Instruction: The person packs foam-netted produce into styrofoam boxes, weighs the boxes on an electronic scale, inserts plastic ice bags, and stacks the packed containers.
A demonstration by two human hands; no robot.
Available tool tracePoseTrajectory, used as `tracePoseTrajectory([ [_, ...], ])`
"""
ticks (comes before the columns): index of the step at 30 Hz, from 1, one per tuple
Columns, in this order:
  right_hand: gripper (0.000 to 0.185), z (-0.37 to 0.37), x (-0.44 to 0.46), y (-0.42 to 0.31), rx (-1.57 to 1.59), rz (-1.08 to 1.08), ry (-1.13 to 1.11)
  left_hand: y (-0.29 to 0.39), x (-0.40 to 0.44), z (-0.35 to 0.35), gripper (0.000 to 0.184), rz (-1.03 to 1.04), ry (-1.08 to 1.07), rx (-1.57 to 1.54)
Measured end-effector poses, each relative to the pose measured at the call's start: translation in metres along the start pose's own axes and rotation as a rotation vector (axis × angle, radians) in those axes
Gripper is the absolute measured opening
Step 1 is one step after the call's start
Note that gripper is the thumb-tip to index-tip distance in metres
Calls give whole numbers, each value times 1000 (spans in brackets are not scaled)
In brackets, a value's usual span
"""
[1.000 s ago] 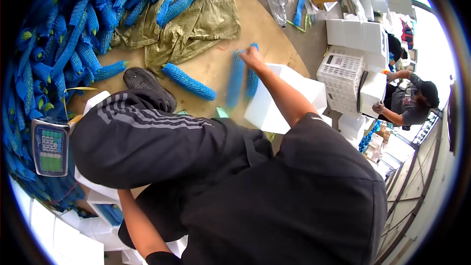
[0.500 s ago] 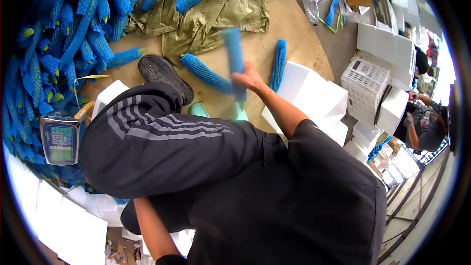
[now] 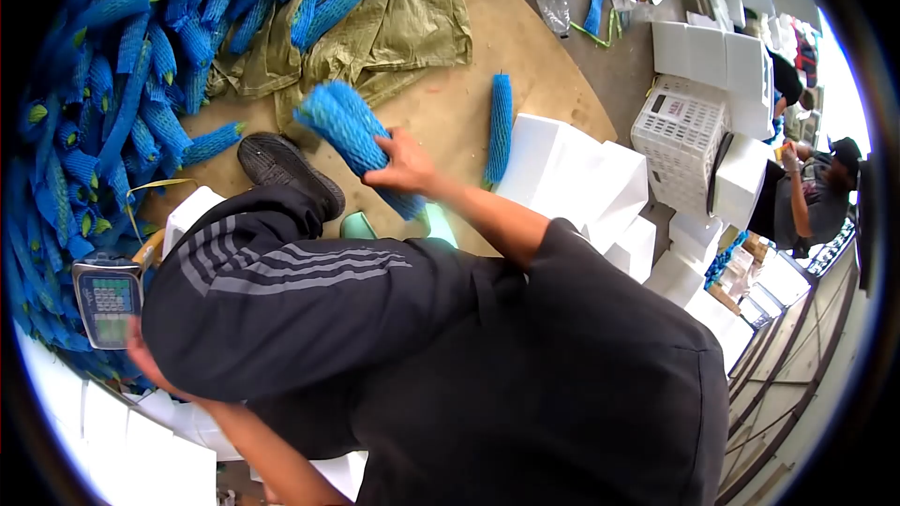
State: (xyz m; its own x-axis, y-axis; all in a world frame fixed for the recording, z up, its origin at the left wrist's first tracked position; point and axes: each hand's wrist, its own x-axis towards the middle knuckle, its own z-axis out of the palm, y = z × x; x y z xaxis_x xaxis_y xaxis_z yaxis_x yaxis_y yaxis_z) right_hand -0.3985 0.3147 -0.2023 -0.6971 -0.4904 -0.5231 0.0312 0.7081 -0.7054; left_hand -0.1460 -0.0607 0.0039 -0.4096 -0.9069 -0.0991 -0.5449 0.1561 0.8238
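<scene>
My right hand (image 3: 405, 164) is closed around long green vegetables in blue foam netting (image 3: 345, 124), held above the floor in front of my bent leg. The bundle looks as thick as two pieces, but I cannot tell the count surely. Low on the left, my left hand (image 3: 150, 361) shows beside a scale's keypad panel (image 3: 108, 300), partly behind my knee. Its fingers look stretched out, slightly blurred, with nothing visible in them. One more netted vegetable (image 3: 500, 126) lies apart on the floor to the right.
A large pile of netted vegetables (image 3: 122, 122) fills the left, beside an olive woven sack (image 3: 403, 23). White foam boxes (image 3: 562, 173) and a white plastic crate (image 3: 680, 136) stand to the right. Plastic bottles (image 3: 548, 0) lie farther back. Another person (image 3: 820, 192) is at far right.
The netted vegetable that lay by my shoe is gone from the floor, and the bundle in my right hand looks thicker and tilts left. My left hand has come into view by the scale.
</scene>
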Motion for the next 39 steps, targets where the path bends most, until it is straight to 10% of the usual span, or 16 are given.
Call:
tracePoseTrajectory([
  [6,46,-105,20,-235,668,-532,-186,208,33,87,112,448,-669,-16],
  [8,82,-113,-3,-301,691,-658,-85,224,25,117,127,490,-737,-23],
  [12,99,-111,-23,-342,584,-959,-20,150,77,62,104,-170,-720,-550],
  [13,95,-116,-25,-336,624,-899,-113,145,68,59,98,-317,-768,-866],
  [16,68,-98,23,-259,868,-641,85,233,25,86,110,81,-1016,-936],
  [19,71,-58,97,2,-33,-30,611,213,61,32,127,125,-1305,-1063],
  [20,69,-70,89,83,-226,334,485,205,72,8,132,133,-1338,-1014],
  [22,68,-76,47,228,-474,623,347,194,36,-51,129,70,-854,-745],
  [27,88,-83,-19,239,-295,920,580,136,-18,-90,112,104,-185,-227],
  [29,90,-103,-18,236,-176,1005,408,76,-29,-150,112,-187,-322,-47],
  [34,64,-72,-1,272,-505,925,289,54,-47,-107,125,39,-359,315],
  [39,48,-42,9,234,411,725,172,20,-40,-119,117,31,-447,595],
])
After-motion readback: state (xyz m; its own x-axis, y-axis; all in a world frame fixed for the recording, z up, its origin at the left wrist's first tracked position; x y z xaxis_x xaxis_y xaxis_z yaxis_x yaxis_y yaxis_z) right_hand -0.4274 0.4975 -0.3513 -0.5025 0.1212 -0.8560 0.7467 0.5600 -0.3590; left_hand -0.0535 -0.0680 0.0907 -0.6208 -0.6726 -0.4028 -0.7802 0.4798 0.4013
